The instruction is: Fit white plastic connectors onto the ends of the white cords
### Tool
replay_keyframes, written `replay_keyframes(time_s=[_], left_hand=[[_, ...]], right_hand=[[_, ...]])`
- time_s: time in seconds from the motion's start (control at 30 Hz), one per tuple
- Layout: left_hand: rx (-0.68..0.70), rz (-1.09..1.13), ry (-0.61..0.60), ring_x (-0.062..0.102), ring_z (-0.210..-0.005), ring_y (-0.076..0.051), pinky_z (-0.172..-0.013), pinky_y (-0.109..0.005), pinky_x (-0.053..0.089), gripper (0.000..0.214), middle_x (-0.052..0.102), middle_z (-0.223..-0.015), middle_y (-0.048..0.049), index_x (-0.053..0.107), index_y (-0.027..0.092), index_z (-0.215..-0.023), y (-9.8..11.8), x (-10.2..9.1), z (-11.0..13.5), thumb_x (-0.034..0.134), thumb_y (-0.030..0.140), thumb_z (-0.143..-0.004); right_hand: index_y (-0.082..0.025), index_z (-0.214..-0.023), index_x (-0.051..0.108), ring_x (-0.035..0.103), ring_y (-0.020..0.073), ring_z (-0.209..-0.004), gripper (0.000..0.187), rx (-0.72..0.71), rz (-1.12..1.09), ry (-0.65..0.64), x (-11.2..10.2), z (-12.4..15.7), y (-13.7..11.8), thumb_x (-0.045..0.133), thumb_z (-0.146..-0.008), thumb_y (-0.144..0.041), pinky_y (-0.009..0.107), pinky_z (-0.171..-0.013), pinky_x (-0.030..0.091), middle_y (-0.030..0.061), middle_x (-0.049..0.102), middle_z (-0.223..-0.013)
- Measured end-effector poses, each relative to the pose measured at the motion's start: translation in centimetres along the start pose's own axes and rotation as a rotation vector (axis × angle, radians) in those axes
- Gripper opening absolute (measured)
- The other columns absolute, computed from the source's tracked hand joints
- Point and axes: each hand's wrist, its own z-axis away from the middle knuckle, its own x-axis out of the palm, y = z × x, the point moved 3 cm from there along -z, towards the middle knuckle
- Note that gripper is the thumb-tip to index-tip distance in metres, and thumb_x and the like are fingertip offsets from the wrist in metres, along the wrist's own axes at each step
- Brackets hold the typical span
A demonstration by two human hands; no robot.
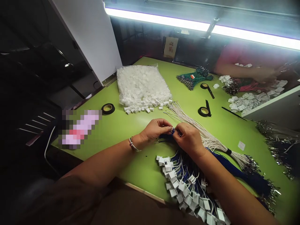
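My left hand (156, 128) and my right hand (189, 137) meet over the green table, fingers pinched close together. Between the fingertips shows a small white plastic connector (172, 130) with blue at it, mostly covered; my left hand grips it. The closed fingers of my right hand hold a blue wire at the connector, largely hidden. Loose blue wires (165, 137) lie just under my hands. Below my right forearm spreads a heap of white connectors (187, 197) fitted on white and blue wires. A bundle of white wires (201, 126) runs behind my right hand.
A clear bag of white connectors (142, 82) lies at the back, some spilled before it. Black tape rolls (108, 108) sit left and right. Blue wires (253, 181), green wires (195, 76) and a white divider (274, 101) are around. Across the table, a person's arm (248, 73) is visible.
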Motion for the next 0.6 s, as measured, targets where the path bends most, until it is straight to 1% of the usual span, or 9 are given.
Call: replay_keyframes(time_s=[0.03, 0.1, 0.2, 0.3, 0.43, 0.53, 0.6], left_hand=[[0.025, -0.040, 0.008, 0.059, -0.063, -0.009, -0.067, -0.024, 0.046, 0.026, 0.065, -0.067, -0.0032, 0.065, 0.008, -0.076, 0.0, 0.0, 0.0, 0.079, 0.024, -0.062], [0.046, -0.065, 0.024, 0.059, -0.063, -0.009, -0.067, -0.024, 0.046, 0.026, 0.065, -0.067, -0.0029, 0.065, 0.008, -0.075, 0.1, 0.1, 0.0, 0.079, 0.025, -0.062], [0.027, -0.030, 0.043, 0.059, -0.064, -0.009, -0.069, -0.025, 0.047, 0.027, 0.065, -0.068, -0.0027, 0.065, 0.008, -0.077, 0.2, 0.2, 0.2, 0.079, 0.026, -0.062], [0.011, -0.016, 0.048, 0.059, -0.064, -0.009, -0.069, -0.024, 0.046, 0.028, 0.065, -0.068, -0.0028, 0.065, 0.008, -0.077, 0.3, 0.2, 0.2, 0.079, 0.025, -0.062], [0.007, -0.042, 0.015, 0.059, -0.065, -0.009, -0.068, -0.024, 0.047, 0.027, 0.066, -0.070, -0.0040, 0.064, 0.008, -0.077, -0.2, 0.1, 0.0, 0.079, 0.026, -0.063], [0.017, -0.065, -0.005, 0.059, -0.063, -0.009, -0.067, -0.024, 0.046, 0.028, 0.066, -0.069, -0.0037, 0.064, 0.008, -0.076, -0.7, 0.0, -0.3, 0.079, 0.027, -0.063], [0.012, -0.072, -0.016, 0.059, -0.062, -0.009, -0.066, -0.024, 0.047, 0.028, 0.066, -0.068, -0.0036, 0.065, 0.008, -0.077, -0.7, 0.0, -0.3, 0.079, 0.027, -0.063]], right_hand=[[-0.019, -0.062, 0.055, 0.049, 0.0126, -0.057, 0.014, 0.020, -0.029, 0.000, 0.2, 0.0, 0.0, 0.052, -0.075, -0.018, 0.025, -0.056, 0.035, 0.0015, 0.057, -0.061], [-0.018, -0.065, 0.059, 0.051, 0.0118, -0.056, 0.014, 0.098, -0.159, -0.016, 0.4, 0.1, 0.4, 0.053, -0.077, -0.020, 0.024, -0.056, 0.037, 0.0008, 0.060, -0.061], [-0.019, -0.071, 0.065, 0.055, 0.0114, -0.057, 0.013, 0.195, -0.302, -0.057, 0.4, 0.1, 1.0, 0.054, -0.078, -0.023, 0.022, -0.058, 0.041, 0.0001, 0.065, -0.064], [-0.019, -0.071, 0.066, 0.056, 0.0121, -0.060, 0.012, 0.183, -0.264, -0.056, 0.0, 0.0, 1.3, 0.055, -0.075, -0.021, 0.023, -0.061, 0.042, 0.0004, 0.065, -0.066], [-0.018, -0.065, 0.064, 0.051, 0.0116, -0.055, 0.014, 0.160, -0.180, -0.082, 0.4, 0.1, 1.1, 0.054, -0.074, -0.020, 0.023, -0.056, 0.038, 0.0002, 0.061, -0.059], [-0.018, -0.062, 0.063, 0.049, 0.0114, -0.054, 0.015, 0.150, -0.182, -0.095, 0.8, 0.1, 0.8, 0.053, -0.073, -0.020, 0.023, -0.055, 0.036, 0.0003, 0.059, -0.058], [-0.018, -0.061, 0.063, 0.049, 0.0112, -0.054, 0.015, 0.159, -0.205, -0.104, 0.6, 0.1, 0.7, 0.053, -0.073, -0.020, 0.023, -0.054, 0.036, 0.0001, 0.059, -0.057]])
